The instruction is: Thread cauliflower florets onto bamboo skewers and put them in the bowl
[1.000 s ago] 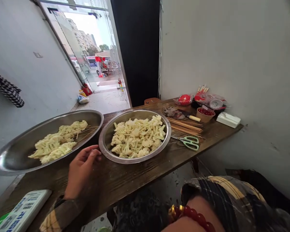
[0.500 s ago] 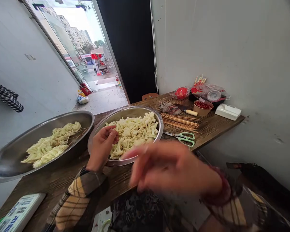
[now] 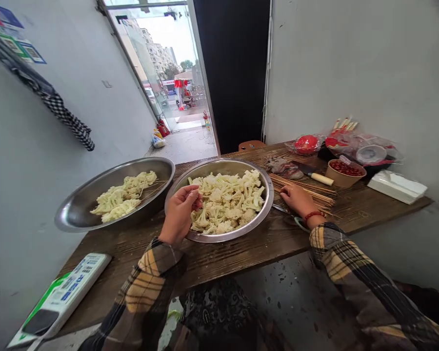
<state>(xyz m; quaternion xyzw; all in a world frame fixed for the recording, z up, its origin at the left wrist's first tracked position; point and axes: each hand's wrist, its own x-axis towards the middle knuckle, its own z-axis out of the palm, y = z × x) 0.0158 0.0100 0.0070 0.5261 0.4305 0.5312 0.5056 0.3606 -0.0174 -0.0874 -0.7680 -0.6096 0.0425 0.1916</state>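
A round steel bowl (image 3: 263, 214) full of loose cauliflower florets (image 3: 227, 202) stands in the middle of the wooden table (image 3: 241, 253). My left hand (image 3: 181, 212) reaches over its near left rim, fingers pinched on a floret. My right hand (image 3: 296, 199) rests palm down on a bundle of bamboo skewers (image 3: 314, 191) right of the bowl, fingers curled over them. Green-handled scissors (image 3: 297, 221) lie partly under that wrist. A second steel bowl (image 3: 80, 214) at the left holds skewered cauliflower (image 3: 122, 197).
A knife (image 3: 314, 173), a paper cup of red bits (image 3: 344, 173), bagged red items (image 3: 307, 144) and a white box (image 3: 397, 186) line the table's far right by the wall. A green and white packet (image 3: 64, 295) lies at the near left corner. An open doorway is beyond.
My left hand went from the table edge into the middle bowl and pinched a floret. My right hand swung up past the camera and came down on the skewers.
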